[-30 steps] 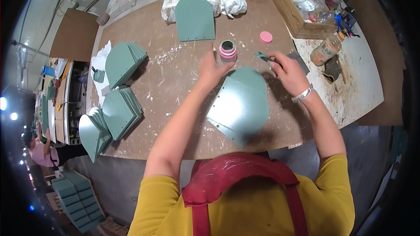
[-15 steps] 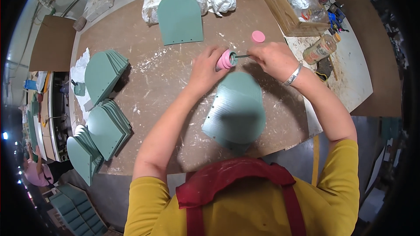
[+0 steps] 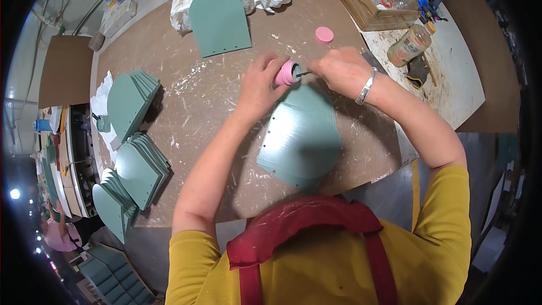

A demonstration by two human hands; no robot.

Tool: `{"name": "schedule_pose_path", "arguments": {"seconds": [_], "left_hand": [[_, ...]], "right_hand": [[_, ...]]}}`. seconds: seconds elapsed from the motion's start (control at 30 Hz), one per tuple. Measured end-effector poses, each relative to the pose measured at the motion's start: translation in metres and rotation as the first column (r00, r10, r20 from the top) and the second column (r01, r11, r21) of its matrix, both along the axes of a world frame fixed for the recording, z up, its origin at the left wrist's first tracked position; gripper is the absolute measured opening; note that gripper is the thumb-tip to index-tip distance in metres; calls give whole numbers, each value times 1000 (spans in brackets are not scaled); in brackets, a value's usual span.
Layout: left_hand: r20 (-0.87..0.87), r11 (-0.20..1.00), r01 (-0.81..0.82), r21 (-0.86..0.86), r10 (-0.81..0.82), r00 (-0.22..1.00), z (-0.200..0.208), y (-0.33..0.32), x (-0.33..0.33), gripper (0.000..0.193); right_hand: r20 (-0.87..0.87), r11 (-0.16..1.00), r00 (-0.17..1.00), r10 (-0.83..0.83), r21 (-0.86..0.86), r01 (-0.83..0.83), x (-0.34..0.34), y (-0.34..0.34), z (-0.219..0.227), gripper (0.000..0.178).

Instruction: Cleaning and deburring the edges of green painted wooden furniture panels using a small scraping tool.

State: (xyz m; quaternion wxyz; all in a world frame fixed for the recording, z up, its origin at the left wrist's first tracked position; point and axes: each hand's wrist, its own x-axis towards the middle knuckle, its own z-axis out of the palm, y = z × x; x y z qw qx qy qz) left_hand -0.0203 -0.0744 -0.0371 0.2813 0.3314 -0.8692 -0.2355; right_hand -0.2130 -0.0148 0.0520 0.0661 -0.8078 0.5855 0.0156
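Pink bottle [image 3: 285, 73], grey-green panels [image 3: 299, 135]

Workshop | scuffed, flecked worktable [image 3: 197, 107] | stacked green panels [image 3: 138, 166] | co-worker [image 3: 61, 236] near another bench [image 3: 65, 164]

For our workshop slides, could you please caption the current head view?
Left hand holds an open, tilted pink jar; right hand holds a thin dark tool to it.

Bright, even light bathes the brown tabletop [image 3: 197, 110]; white glare gleams on the green panels [image 3: 291, 133] near dial centre, soft shadow lying off their 3 o'clock side; lamps [image 3: 14, 194] flare between 8 and 9 o'clock; straight edges bow toward the black fisheye rim, where detail dims.
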Motion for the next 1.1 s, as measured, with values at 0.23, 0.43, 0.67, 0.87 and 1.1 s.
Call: {"name": "schedule_pose_path", "arguments": {"seconds": [0.23, 0.43, 0.67, 0.87, 1.1], "left_hand": [[60, 999, 35, -30, -33, 998, 1, 5, 3, 57], [16, 997, 14, 82, -16, 1000, -3, 8, 4, 58], [-248, 940, -20, 340, 110, 962, -31, -21, -1, 53], [-255, 915, 126, 384, -26, 967, -12, -2, -9, 52], [-145, 998, 58, 28, -54, 988, 3, 15, 6, 56]], "right_hand": [[423, 947, 883, -202, 314, 66, -15, -6, -12, 11], [633, 648, 297, -715, 760, -60, -46, 8, -56, 11], [510, 626, -375, -774, 706, -333, -50, 57, -68, 11], [587, 717, -450, -673, 667, -202, -22, 67, -72, 15], [759, 740, -77, -646, 648, 180, -5, 59, -60, 12]]}}
